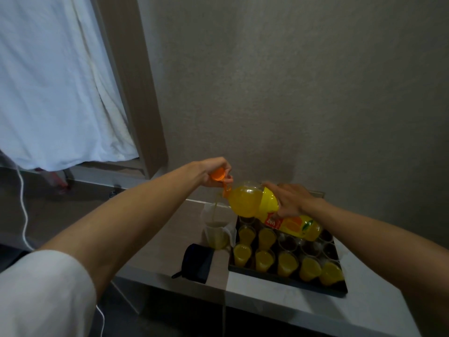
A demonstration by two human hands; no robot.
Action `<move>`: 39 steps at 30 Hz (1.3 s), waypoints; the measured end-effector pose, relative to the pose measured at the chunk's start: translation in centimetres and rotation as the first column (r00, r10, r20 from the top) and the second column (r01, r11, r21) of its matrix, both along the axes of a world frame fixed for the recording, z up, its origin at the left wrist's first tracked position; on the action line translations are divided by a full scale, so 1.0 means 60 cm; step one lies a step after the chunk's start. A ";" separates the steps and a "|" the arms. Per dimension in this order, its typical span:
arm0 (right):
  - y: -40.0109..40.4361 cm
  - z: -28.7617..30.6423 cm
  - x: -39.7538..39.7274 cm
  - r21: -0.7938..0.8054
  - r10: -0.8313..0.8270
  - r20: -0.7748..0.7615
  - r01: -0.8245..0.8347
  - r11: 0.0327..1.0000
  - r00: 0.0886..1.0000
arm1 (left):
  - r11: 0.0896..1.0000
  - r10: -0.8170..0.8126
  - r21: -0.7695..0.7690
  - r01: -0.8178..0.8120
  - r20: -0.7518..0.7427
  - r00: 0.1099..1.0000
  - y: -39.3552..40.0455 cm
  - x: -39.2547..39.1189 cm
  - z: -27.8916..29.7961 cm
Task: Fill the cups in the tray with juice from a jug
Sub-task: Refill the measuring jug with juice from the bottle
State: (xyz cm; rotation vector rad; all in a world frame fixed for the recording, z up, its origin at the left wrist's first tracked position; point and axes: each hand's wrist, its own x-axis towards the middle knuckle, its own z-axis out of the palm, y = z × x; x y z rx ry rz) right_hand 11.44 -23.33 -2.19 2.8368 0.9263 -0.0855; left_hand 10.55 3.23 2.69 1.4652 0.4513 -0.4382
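Note:
My right hand [292,199] grips a yellow juice bottle [252,203], tipped on its side with the neck pointing left. A thin stream of juice falls from the neck into a clear jug [217,235] standing left of the tray; the jug is partly full. My left hand [213,172] holds the orange cap [218,175] just above the bottle's neck. The black tray [286,279] holds several clear cups. The front row and the left cups [263,260] are full of juice. Several cups [288,243] at the back right look empty, partly hidden under the bottle.
A dark pouch [196,262] lies on the grey table [279,302] left of the tray, near the front edge. The wall stands close behind the table. A white curtain [53,81] and a white cable [23,215] are at the left.

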 end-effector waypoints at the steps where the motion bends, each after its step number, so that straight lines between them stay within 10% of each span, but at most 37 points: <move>1: 0.000 0.001 0.001 0.000 -0.002 -0.010 0.002 1.000 1.000 | 1.000 -0.001 0.003 0.001 0.002 1.000 -0.001 0.000 0.001; 39: -0.005 0.005 0.014 -0.050 0.020 -0.007 -0.020 0.999 1.000 | 1.000 0.001 0.008 -0.001 -0.007 1.000 -0.015 0.005 -0.001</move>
